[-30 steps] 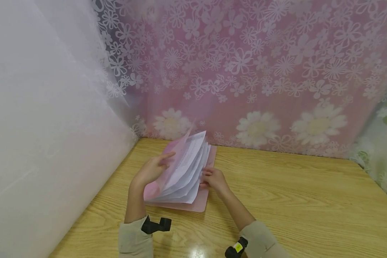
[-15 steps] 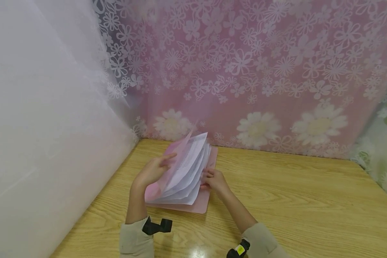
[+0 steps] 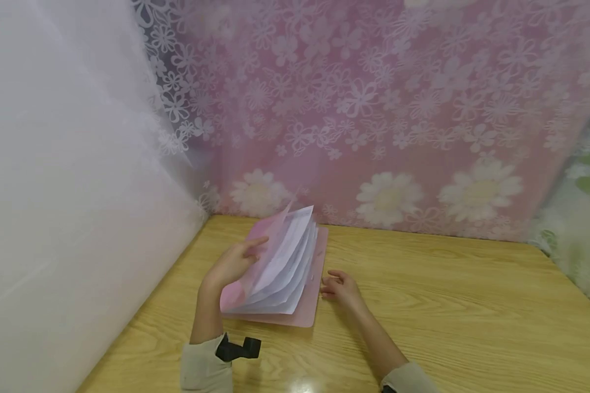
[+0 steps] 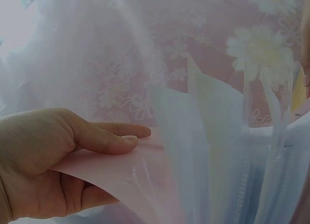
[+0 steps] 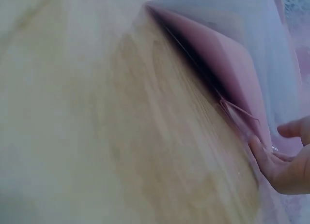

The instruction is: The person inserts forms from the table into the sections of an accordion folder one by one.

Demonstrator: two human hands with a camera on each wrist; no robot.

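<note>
A pink display folder (image 3: 317, 278) lies on the table, partly open, with its white-papered clear sleeves (image 3: 280, 278) fanned out. My left hand (image 3: 231, 265) pinches the raised front cover (image 4: 121, 173) on the left side, thumb on one face and fingers on the other, as the left wrist view shows. Just beyond the folder's right edge is my right hand (image 3: 344, 289), fingers loosely bent and holding nothing. In the right wrist view the right hand (image 5: 286, 171) appears close beside the folder's pink edge (image 5: 237, 64), its thumb and fingers apart.
The wood-grain table (image 3: 447, 305) stretches off to the right. A pink floral curtain (image 3: 373, 125) hangs behind its back edge, and a white sheet (image 3: 78, 191) borders the left side. A black wrist mount (image 3: 241, 348) sits on the left sleeve.
My right hand has let go of the sleeves' right edge and drawn back to the right, toward me. The left hand keeps its hold on the cover.
</note>
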